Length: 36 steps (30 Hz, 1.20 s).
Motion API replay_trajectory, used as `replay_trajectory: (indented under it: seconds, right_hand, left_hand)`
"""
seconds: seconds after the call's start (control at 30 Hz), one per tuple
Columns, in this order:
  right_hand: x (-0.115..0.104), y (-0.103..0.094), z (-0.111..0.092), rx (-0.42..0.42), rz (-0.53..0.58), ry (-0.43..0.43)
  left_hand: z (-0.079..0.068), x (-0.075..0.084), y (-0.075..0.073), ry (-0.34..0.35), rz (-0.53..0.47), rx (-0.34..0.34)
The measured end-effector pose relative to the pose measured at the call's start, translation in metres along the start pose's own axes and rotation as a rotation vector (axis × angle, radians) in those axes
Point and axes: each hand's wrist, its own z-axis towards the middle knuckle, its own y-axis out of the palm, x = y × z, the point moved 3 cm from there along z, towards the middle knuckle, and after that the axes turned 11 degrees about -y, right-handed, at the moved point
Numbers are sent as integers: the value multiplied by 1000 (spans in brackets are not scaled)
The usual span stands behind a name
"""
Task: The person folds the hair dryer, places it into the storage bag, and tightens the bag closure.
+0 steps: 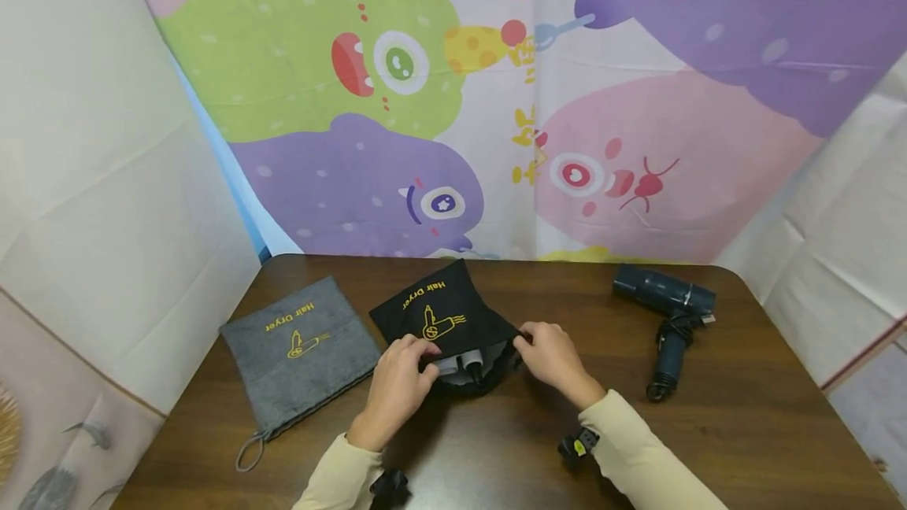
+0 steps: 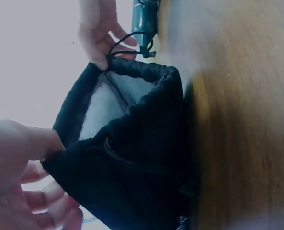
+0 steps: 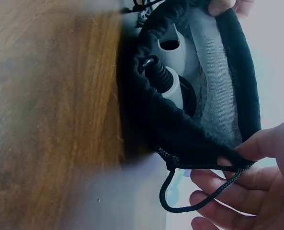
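Head view: a black drawstring bag (image 1: 449, 309) lies on the table (image 1: 496, 455), mouth facing the person, a pale appliance (image 1: 472, 360) partly showing inside. The left hand (image 1: 400, 376) pinches one side of the rim, the right hand (image 1: 551, 354) the other. A grey pouch (image 1: 305, 352) lies to the left and a dark hair dryer (image 1: 669, 296) to the right, both clear of the hands. In my judgement, an uneven lift of the rim could let the appliance slide out.

Left wrist view: the left thumb and fingers grip only the rim's edge; should that shallow hold slip, the mouth would likely sag inward.

Right wrist view: a drawstring loop (image 3: 185, 210) hangs across the right fingers; a finger caught there could cinch the opening. The appliance's coiled black sleeve (image 3: 159, 74) sits close to the rim and could snag if the mouth is drawn tight.
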Motion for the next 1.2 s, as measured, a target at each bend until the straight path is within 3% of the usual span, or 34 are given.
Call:
replay_trajectory:
  seconds: [0.33, 0.6, 0.77, 1.0, 1.2]
  right_hand:
    - [7, 4, -9, -11, -52, 2]
    - [13, 3, -11, -64, -62, 1]
    - [14, 2, -8, -95, -22, -23]
    - [15, 4, -8, -178, 99, -98]
    - [14, 4, -8, -170, 129, -94]
  left_hand:
    - [-14, -11, 4, -134, 71, -75]
    - [-12, -25, -1, -285, 161, -104]
    - [-10, -26, -2, -261, 193, -153]
    - [-10, -27, 2, -232, 165, -266]
    - [-7, -28, 7, -181, 166, -236]
